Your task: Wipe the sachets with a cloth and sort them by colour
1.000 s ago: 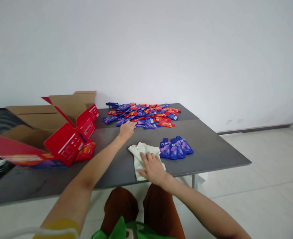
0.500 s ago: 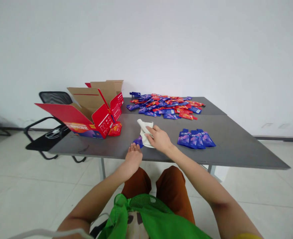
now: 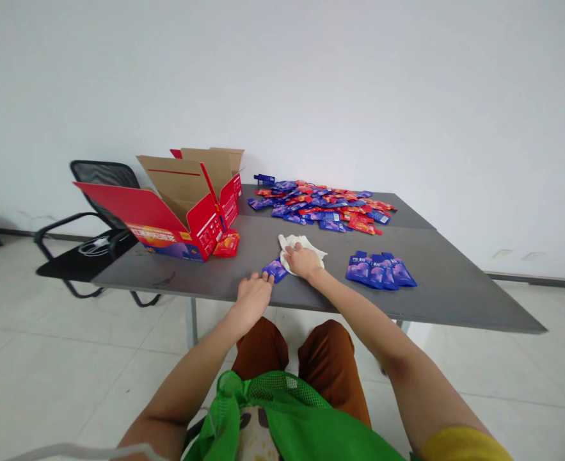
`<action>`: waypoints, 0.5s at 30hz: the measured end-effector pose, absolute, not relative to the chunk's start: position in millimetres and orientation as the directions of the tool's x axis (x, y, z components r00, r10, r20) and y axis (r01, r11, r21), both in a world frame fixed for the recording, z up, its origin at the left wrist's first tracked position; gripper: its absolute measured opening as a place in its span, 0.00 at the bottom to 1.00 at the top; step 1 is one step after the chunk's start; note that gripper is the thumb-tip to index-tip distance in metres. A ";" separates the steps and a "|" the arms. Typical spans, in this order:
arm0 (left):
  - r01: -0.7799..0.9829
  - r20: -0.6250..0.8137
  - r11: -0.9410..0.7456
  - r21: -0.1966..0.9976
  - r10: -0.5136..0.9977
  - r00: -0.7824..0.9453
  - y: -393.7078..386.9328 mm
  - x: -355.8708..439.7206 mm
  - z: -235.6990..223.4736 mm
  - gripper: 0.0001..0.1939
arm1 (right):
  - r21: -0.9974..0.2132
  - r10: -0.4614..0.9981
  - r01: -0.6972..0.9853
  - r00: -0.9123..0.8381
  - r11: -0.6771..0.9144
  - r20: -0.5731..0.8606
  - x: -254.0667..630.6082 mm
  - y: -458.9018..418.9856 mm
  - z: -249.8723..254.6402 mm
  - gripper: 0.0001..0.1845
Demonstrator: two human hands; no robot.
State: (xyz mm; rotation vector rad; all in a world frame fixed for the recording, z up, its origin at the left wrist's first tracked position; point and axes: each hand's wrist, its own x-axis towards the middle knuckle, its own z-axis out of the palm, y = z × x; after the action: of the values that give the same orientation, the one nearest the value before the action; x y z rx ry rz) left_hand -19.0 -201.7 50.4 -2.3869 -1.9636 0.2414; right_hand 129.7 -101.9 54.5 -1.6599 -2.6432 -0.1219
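A purple-blue pouch lies flat near the table's front edge. My left hand rests at its near left end, fingers spread and fingertips touching it, not wrapped around it. My right hand grips a white cloth and presses it down against the table, at the far right end of that pouch. Part of the pouch may be hidden under the cloth. To the right, several blue pouches lie overlapping in a row.
Open red cardboard boxes stand on the left, with orange-red pouches beside the nearest. A wide heap of blue and red pouches covers the back of the grey table. A black chair stands at left.
My right hand has lowered the cloth, which was bunched and raised, so it now spreads on the table slightly to the right. More of the pouch shows beside my left fingers.
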 end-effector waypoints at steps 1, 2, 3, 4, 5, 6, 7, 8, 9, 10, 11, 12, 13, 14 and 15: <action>0.972 -0.080 -0.191 -0.135 0.980 0.181 -202.6 -17.8 48.9 0.25 | 0.065 0.864 0.866 -0.500 0.496 0.058 128.2 -108.4 54.0 0.28; 0.973 -0.067 -0.186 -0.139 0.982 0.178 -204.0 -15.8 47.3 0.25 | 0.074 0.821 0.822 -0.568 0.564 0.057 126.2 -116.3 52.8 0.28; 0.973 -0.057 -0.181 -0.142 0.983 0.174 -205.6 -13.3 45.7 0.24 | 0.081 0.776 0.777 -0.629 0.624 0.056 124.1 -124.8 51.1 0.27; 0.974 -0.051 -0.175 -0.143 0.984 0.169 -207.1 -10.6 44.4 0.24 | 0.087 0.737 0.738 -0.674 0.669 0.055 122.1 -132.8 49.1 0.27; 0.976 -0.051 -0.167 -0.143 0.986 0.161 -208.4 -7.8 43.4 0.24 | 0.090 0.712 0.713 -0.700 0.695 0.055 120.5 -139.3 47.1 0.26; 0.978 -0.056 -0.157 -0.140 0.987 0.150 -209.3 -5.2 42.9 0.24 | 0.089 0.705 0.707 -0.707 0.702 0.057 119.5 -143.7 45.4 0.26; 0.980 -0.063 -0.146 -0.137 0.988 0.139 -209.7 -2.8 42.8 0.24 | 0.084 0.715 0.717 -0.696 0.691 0.062 119.2 -145.3 44.3 0.26; 0.982 -0.071 -0.133 -0.134 0.990 0.124 -209.5 -0.8 43.1 0.25 | 0.076 0.739 0.742 -0.670 0.666 0.069 119.5 -144.3 43.9 0.26; 0.984 -0.081 -0.120 -0.132 0.991 0.110 -208.8 0.7 43.7 0.25 | 0.065 0.771 0.775 -0.632 0.628 0.076 120.3 -140.9 44.3 0.26; 0.986 -0.092 -0.110 -0.128 0.991 0.099 -207.6 1.6 44.4 0.26 | 0.054 0.809 0.814 -0.581 0.579 0.084 121.4 -135.9 45.5 0.26; 0.987 -0.104 -0.102 -0.125 0.991 0.090 -206.1 2.0 45.4 0.27 | 0.043 0.848 0.852 -0.523 0.521 0.091 122.6 -130.4 47.1 0.27; 0.988 -0.114 -0.098 -0.120 0.990 0.085 -204.6 1.7 46.5 0.28 | 0.033 0.880 0.885 -0.466 0.465 0.094 123.7 -125.6 48.9 0.27; 0.989 -0.123 -0.098 -0.115 0.989 0.084 -203.3 0.9 47.6 0.28 | 0.027 0.901 0.906 -0.424 0.423 0.094 124.8 -122.2 50.3 0.27; 0.989 -0.128 -0.102 -0.111 0.988 0.087 -202.3 -0.3 48.8 0.28 | 0.023 0.907 0.912 -0.411 0.410 0.090 125.8 -121.0 51.2 0.27; 0.988 -0.128 -0.110 -0.110 0.987 0.096 -201.6 -1.6 50.0 0.27 | 0.023 0.896 0.899 -0.437 0.436 0.081 126.7 -121.9 51.3 0.26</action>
State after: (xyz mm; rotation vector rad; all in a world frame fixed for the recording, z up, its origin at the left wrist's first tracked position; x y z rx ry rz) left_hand -1.6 -201.6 50.0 -2.3286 -2.0985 0.2666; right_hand 126.7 -121.9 51.3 -1.6355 -2.6140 -0.0965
